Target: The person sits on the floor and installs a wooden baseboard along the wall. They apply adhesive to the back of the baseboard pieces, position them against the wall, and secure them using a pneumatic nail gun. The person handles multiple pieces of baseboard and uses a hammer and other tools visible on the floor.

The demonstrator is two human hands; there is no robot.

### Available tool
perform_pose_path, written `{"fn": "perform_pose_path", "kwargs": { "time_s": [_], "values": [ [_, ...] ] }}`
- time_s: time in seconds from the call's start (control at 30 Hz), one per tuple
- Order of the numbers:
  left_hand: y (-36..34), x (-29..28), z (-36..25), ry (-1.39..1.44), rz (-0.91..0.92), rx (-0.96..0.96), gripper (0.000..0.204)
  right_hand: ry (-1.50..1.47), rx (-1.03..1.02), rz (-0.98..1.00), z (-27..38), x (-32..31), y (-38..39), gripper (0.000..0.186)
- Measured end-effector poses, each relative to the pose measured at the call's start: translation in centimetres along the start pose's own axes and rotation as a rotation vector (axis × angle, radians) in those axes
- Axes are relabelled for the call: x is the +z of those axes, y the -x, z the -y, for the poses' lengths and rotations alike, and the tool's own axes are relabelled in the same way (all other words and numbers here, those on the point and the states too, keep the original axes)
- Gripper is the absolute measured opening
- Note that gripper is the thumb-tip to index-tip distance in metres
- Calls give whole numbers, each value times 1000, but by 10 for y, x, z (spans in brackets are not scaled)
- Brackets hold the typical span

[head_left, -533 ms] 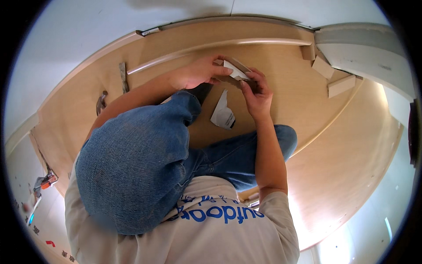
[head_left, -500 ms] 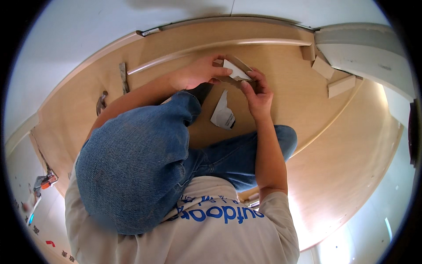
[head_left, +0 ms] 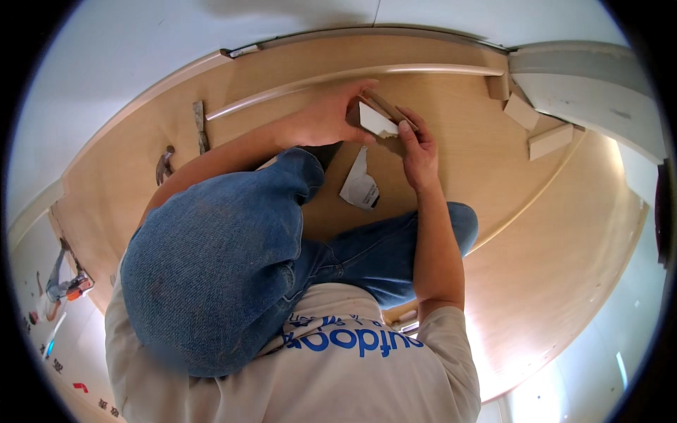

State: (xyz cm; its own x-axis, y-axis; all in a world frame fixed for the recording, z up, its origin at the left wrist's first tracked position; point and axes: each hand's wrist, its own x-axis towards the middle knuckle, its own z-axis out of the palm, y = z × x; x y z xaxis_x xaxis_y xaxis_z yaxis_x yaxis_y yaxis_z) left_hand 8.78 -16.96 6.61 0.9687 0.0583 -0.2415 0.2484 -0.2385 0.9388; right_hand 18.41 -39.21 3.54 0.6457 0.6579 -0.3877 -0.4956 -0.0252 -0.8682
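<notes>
My left hand [head_left: 321, 116] and my right hand [head_left: 419, 158] both grip a small brown board piece [head_left: 385, 102] held above my bent legs, the left at its left end, the right at its right end with the thumb on top. A white, jagged-edged layer [head_left: 375, 119] shows on the piece. Some of the left fingers are hidden behind it. Just below, on the wooden surface [head_left: 458, 106], lies a torn white paper scrap [head_left: 360, 185].
A long pale moulding [head_left: 282, 92] lies along the back near the white wall [head_left: 296, 17]. A hammer [head_left: 165, 163] and a flat metal tool [head_left: 200, 127] lie at left, several wooden blocks [head_left: 550, 141] at right. Another person [head_left: 53, 289] shows at the far left rim.
Both hands and the held piece have shifted slightly right, with my left fingers raised along its upper edge. The other person at the far left has come more into view.
</notes>
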Motion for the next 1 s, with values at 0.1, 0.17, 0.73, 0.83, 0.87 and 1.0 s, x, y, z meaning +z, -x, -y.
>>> {"fn": "perform_pose_path", "kwargs": {
  "time_s": [0.1,0.17,0.73,0.83,0.87,1.0],
  "values": [
    [-1,-4,-17,192,95,-159,80,21,-102,10,-5,-2,0,37],
    [-2,-3,-8,256,18,-163,76,37,-157,36,-6,-2,1,38],
    [4,-9,-28,288,31,-295,40,697,-444,55,-2,7,5,43],
    [3,-8,-20,198,12,-265,39,562,-221,-43,7,19,14,37],
    [3,-9,-17,102,16,-255,38,462,-177,-50,4,19,12,33],
    [-3,-13,-24,-283,161,-246,32,452,-81,-27,0,14,8,22]
  ]
}}
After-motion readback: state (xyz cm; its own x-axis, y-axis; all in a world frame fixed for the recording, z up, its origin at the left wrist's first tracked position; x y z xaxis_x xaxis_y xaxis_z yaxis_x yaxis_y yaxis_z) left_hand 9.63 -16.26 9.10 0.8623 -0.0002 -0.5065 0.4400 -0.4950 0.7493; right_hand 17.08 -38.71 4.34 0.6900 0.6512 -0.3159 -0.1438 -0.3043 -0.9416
